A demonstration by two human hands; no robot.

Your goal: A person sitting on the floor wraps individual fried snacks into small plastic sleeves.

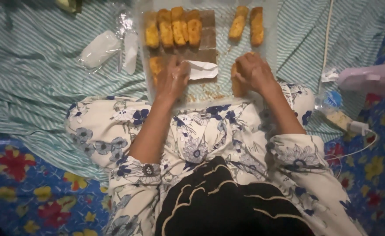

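Golden fried rolls line a clear tray; the left hand pinches a white wrapper — the right hand apparently grips one roll — ready for wrapping.

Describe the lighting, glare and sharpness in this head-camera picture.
Head view: dim, warm light with dark corners; the left hand and right hand are slightly soft, as are the fried golden rolls on the clear tray. Mild glare shows on the clear plastic bag. The white paper looks brightest.
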